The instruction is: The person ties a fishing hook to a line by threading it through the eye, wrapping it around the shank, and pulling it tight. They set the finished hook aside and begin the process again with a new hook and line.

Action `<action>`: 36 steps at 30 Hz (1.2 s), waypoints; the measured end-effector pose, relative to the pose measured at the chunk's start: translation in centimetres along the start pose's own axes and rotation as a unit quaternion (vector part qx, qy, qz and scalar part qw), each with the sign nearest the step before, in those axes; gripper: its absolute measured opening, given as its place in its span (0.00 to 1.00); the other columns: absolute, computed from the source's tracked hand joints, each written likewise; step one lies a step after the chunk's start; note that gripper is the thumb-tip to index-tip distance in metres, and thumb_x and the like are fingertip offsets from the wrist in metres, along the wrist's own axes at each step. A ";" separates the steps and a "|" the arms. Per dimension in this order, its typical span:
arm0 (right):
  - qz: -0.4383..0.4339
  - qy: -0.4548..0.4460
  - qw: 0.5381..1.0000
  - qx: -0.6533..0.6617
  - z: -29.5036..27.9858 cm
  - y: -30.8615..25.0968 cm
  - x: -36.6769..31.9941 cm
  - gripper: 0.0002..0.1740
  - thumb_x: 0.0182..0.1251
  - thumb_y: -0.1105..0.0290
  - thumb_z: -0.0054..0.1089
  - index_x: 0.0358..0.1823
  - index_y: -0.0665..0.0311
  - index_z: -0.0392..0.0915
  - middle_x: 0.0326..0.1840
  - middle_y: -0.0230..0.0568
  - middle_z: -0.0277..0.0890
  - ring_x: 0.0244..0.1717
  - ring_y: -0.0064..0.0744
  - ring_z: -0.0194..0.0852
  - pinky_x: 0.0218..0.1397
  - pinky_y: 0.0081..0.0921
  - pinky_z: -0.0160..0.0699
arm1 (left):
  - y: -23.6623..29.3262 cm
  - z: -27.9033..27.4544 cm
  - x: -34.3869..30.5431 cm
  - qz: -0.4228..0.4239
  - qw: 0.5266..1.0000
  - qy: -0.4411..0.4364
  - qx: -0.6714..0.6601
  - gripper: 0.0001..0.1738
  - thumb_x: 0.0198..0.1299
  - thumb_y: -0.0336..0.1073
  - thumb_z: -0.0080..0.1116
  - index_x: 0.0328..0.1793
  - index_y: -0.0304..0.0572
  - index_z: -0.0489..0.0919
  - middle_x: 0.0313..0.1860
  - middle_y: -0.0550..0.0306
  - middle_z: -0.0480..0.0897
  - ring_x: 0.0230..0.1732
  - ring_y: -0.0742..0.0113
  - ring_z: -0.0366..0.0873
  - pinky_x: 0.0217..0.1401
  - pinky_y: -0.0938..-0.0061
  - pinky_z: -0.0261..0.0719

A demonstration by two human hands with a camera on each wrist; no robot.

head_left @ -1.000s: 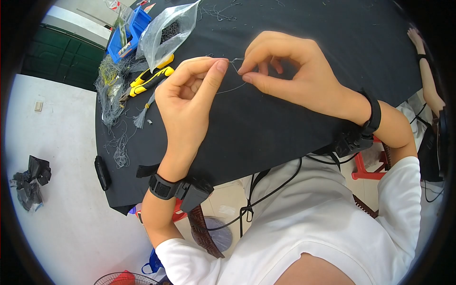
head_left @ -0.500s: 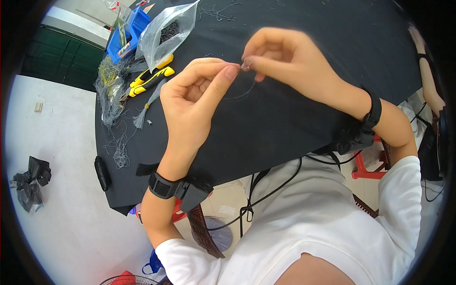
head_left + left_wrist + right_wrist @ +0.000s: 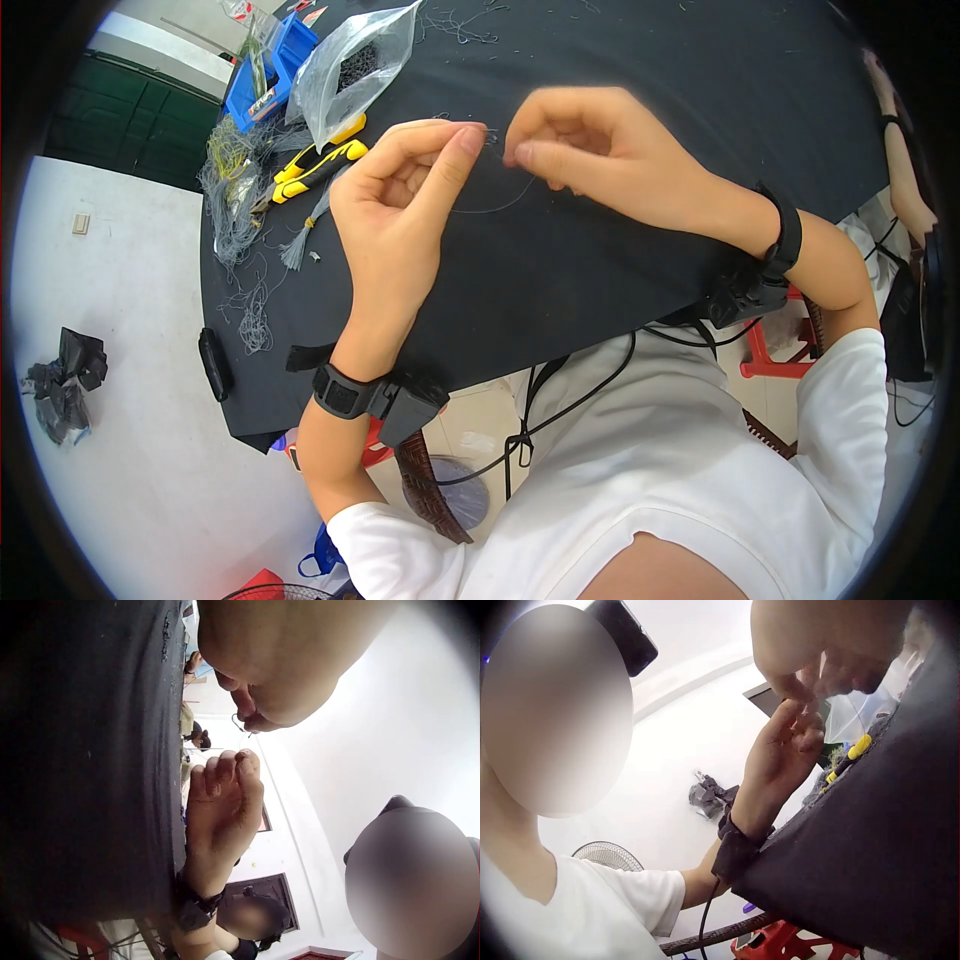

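In the head view my left hand (image 3: 400,185) pinches a small dark hook between thumb and forefinger; its curved end (image 3: 237,722) shows beyond the fingertips in the left wrist view. A thin grey line (image 3: 497,209) hangs in a shallow curve between the two hands over the black table. My right hand (image 3: 600,145) faces the left a short gap away, thumb and forefinger pinched together on the thin line. The other fingers of both hands are curled in. What lies inside the right fingertips is mostly hidden.
Yellow-and-black pliers (image 3: 315,172), tangled grey line (image 3: 232,195), an open clear bag (image 3: 345,85) of dark bits and a blue bin (image 3: 275,75) lie at the table's left. A black case (image 3: 214,365) rests near its left edge. Another person's arm (image 3: 900,170) shows at right.
The right hand came in to the left fingertips, then drew back right and slightly down. The line loop between the fingertips has changed shape. The left hand moved slightly right and back.
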State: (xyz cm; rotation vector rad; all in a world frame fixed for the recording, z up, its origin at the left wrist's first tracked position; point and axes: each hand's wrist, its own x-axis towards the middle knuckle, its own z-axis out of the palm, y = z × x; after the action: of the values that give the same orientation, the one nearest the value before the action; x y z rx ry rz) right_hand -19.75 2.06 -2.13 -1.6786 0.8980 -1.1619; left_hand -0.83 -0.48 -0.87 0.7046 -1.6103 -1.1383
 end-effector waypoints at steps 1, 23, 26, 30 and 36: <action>0.013 0.020 0.999 0.023 0.0 0.0 0.0 0.08 0.64 0.68 0.55 0.36 0.67 0.75 0.20 0.25 0.68 0.23 0.11 0.61 0.26 0.14 0.61 | 0.0 0.0 0.0 0.000 1.000 -0.005 -0.002 0.06 0.58 0.24 0.61 0.41 0.30 0.81 0.35 0.61 0.82 0.33 0.84 0.74 0.34 0.92 0.67; 0.002 -0.020 1.000 0.020 -0.2 0.1 -0.1 0.09 0.64 0.68 0.60 0.37 0.68 0.77 0.13 0.20 0.55 0.16 0.09 0.47 0.19 0.16 0.45 | 0.1 0.2 -0.3 -0.031 0.999 -0.023 -0.012 0.05 0.56 0.21 0.60 0.39 0.29 0.81 0.23 0.72 0.72 0.22 0.90 0.60 0.23 0.92 0.52; 0.001 -0.018 1.000 0.023 -0.2 -0.1 -0.1 0.09 0.64 0.68 0.60 0.37 0.68 0.77 0.13 0.20 0.55 0.16 0.09 0.47 0.19 0.16 0.45 | 0.1 0.1 -0.3 -0.031 0.999 -0.027 -0.005 0.05 0.56 0.21 0.60 0.39 0.29 0.81 0.23 0.71 0.72 0.22 0.90 0.61 0.23 0.93 0.53; 0.004 -0.010 1.000 0.020 -0.2 -0.2 -0.1 0.09 0.64 0.68 0.60 0.37 0.67 0.77 0.13 0.19 0.55 0.16 0.09 0.48 0.19 0.15 0.46 | 0.1 0.1 -0.3 -0.016 0.999 -0.028 0.004 0.05 0.56 0.21 0.60 0.39 0.29 0.81 0.25 0.69 0.74 0.23 0.90 0.62 0.23 0.93 0.53; 0.019 0.006 0.999 0.049 0.0 -0.6 -0.1 0.09 0.65 0.68 0.57 0.37 0.68 0.77 0.14 0.19 0.57 0.17 0.08 0.50 0.20 0.15 0.47 | 0.0 -0.1 -0.1 0.055 0.996 -0.036 0.064 0.05 0.52 0.19 0.62 0.37 0.31 0.82 0.35 0.62 0.79 0.24 0.89 0.63 0.22 0.92 0.54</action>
State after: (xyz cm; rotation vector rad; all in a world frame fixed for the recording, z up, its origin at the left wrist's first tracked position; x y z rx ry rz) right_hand -19.75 2.36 -1.65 -1.5713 0.8637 -1.1716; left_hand -0.76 -0.42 -0.92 0.6543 -1.7735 -0.9974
